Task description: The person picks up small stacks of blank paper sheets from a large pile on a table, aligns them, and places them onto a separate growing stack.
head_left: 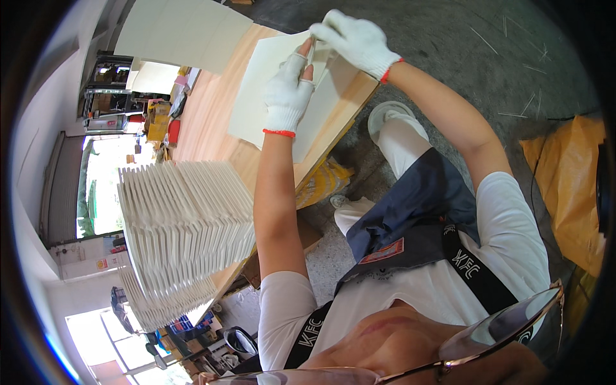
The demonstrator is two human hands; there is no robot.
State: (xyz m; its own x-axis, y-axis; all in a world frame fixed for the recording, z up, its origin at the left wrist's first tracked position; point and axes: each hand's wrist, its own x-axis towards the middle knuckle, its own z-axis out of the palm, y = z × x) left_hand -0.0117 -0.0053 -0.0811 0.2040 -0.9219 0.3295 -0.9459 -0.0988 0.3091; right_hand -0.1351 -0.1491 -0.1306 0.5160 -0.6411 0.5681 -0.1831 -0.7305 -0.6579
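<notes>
Eyeglasses [507, 327] nearest; gloved left hand [287, 96] and right hand [357, 40] seemingly pinching white sheet [269, 70].

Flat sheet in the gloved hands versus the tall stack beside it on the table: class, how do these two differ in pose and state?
The flat sheet lies spread open on the wooden table, while the stack holds many folded pieces piled high. The left hand and right hand pinch the sheet at its upper edge; the stack sits untouched. The sheet shows one broad face; the stack shows mostly layered edges. Both are the same off-white card-like material.
</notes>
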